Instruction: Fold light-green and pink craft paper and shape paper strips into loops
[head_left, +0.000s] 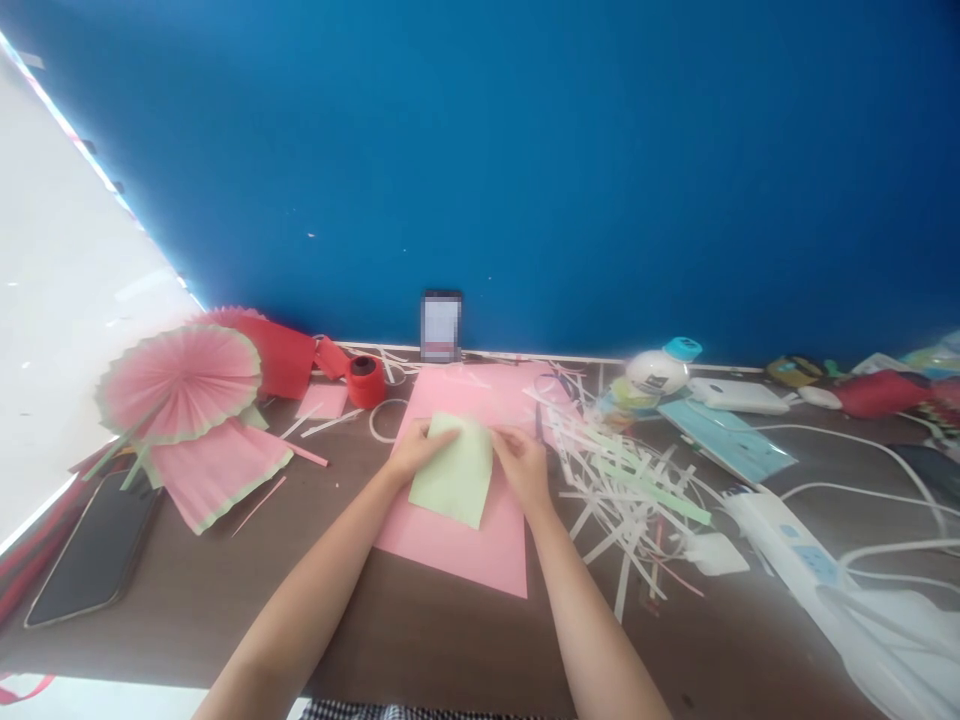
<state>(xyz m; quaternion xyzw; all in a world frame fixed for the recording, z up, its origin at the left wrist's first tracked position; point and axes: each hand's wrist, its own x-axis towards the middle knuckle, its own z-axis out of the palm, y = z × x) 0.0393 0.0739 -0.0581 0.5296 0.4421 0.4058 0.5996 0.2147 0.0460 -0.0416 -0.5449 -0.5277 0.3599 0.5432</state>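
Note:
A light green sheet of paper [454, 472] lies on a larger pink sheet [465, 540] in the middle of the brown table [390, 630]. My left hand [415, 452] pinches the green sheet's upper left edge, fingers closed on it. My right hand [521, 462] grips the upper right edge of the same sheet, fingers curled. Both forearms reach in from the bottom of the view.
Pink pleated paper fans [180, 380] and a red tape roll [366, 380] sit at the left, a dark phone [97, 550] near the left edge. A pile of paper strips [622, 490], a bottle [652, 375], a white power strip [795, 540] and cables fill the right. A small phone [441, 325] leans on the blue wall.

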